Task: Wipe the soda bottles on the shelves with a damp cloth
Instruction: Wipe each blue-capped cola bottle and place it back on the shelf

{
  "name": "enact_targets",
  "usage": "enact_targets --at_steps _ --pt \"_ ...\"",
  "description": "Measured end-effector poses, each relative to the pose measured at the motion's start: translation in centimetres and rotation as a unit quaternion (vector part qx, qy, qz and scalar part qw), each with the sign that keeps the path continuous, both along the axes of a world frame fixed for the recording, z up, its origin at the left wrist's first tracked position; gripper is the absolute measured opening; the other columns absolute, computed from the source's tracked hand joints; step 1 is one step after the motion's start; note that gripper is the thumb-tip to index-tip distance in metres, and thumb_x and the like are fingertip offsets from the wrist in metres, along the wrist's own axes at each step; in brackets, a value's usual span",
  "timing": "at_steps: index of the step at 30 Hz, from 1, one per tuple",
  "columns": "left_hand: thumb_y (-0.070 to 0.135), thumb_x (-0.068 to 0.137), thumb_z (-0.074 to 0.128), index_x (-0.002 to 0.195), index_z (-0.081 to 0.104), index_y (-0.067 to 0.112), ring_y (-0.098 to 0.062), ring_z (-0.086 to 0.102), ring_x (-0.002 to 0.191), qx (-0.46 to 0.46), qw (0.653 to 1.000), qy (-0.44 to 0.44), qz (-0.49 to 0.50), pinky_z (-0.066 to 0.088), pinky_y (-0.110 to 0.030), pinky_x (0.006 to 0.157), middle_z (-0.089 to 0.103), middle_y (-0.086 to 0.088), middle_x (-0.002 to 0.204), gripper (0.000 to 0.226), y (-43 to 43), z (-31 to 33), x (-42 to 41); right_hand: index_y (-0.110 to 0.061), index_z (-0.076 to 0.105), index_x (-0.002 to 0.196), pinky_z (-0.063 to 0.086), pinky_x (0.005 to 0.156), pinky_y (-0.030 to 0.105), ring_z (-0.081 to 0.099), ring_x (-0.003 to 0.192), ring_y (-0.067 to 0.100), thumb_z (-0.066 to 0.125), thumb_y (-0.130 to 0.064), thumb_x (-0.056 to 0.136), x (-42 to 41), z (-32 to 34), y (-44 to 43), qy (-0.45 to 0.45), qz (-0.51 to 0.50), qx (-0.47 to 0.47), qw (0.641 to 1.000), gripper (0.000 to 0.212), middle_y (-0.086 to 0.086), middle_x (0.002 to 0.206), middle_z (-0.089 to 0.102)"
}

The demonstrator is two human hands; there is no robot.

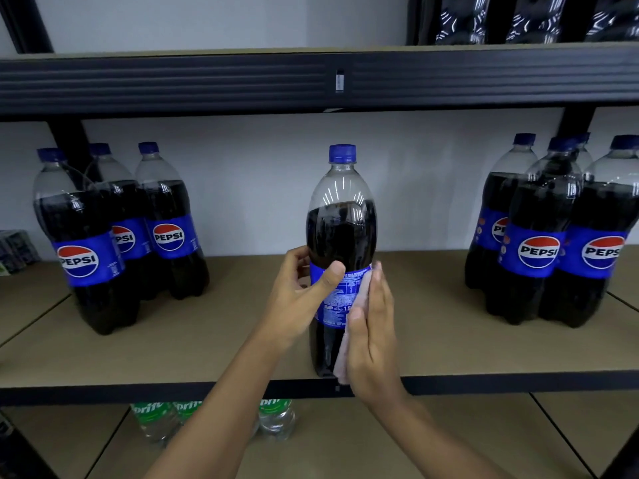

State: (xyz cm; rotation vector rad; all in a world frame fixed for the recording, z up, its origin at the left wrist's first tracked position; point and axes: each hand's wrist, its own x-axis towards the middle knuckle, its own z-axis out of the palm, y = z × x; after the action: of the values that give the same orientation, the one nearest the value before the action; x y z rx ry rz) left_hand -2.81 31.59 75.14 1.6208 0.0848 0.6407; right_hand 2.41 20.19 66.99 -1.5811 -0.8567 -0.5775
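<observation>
On the middle shelf (207, 340), near its front edge, a left hand (304, 292) grips an upright Pepsi bottle (340, 233) by its label while the right hand (371, 326), fingers straight, presses a pale cloth (341, 366) to its side mid-wipe; turning the bottle probably comes next

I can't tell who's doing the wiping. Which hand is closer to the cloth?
Right. The right hand presses the cloth flat against the bottle; the left hand grips the bottle's other side, apart from the cloth.

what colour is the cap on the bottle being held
Blue. The cap on the held bottle shows best in the head view.
</observation>
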Motion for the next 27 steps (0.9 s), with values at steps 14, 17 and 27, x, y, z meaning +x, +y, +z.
enact_targets --at_steps 14,17,27 --pt "0.041 0.076 0.074 0.131 0.050 0.018 -0.005 0.068 0.113 -0.027 1.000 -0.003 -0.001 0.055 -0.020 0.091 0.069 -0.001 0.127 0.064 0.1 -0.5 -0.2 -0.034 0.005 0.163 0.009 0.126 0.024 0.008 0.158 0.013 0.019 -0.035 0.112 0.9 4.9 1.3 -0.066 -0.043 0.014 0.997 0.053 -0.020 0.169 0.005" --pt "0.039 0.077 0.073 0.130 0.053 0.015 -0.008 0.069 0.114 -0.050 0.999 -0.017 -0.007 0.055 -0.019 0.088 0.071 -0.001 0.125 0.062 0.1 -0.8 0.0 -0.048 -0.002 0.160 0.014 0.127 0.033 0.009 0.158 0.012 0.019 -0.048 0.110 0.2 -1.0 0.5 -0.010 -0.016 -0.005 1.000 0.054 -0.021 0.170 0.003" --pt "0.039 0.086 0.066 0.139 0.053 0.005 -0.003 0.070 0.109 -0.044 0.999 -0.013 -0.022 0.052 -0.014 0.086 0.074 0.003 0.119 0.064 0.2 -0.8 -0.5 -0.038 0.030 0.157 0.015 0.124 0.020 0.018 0.153 -0.001 0.032 -0.025 0.111 0.8 11.0 1.1 -0.015 0.001 0.058 0.998 0.048 -0.028 0.160 0.025"
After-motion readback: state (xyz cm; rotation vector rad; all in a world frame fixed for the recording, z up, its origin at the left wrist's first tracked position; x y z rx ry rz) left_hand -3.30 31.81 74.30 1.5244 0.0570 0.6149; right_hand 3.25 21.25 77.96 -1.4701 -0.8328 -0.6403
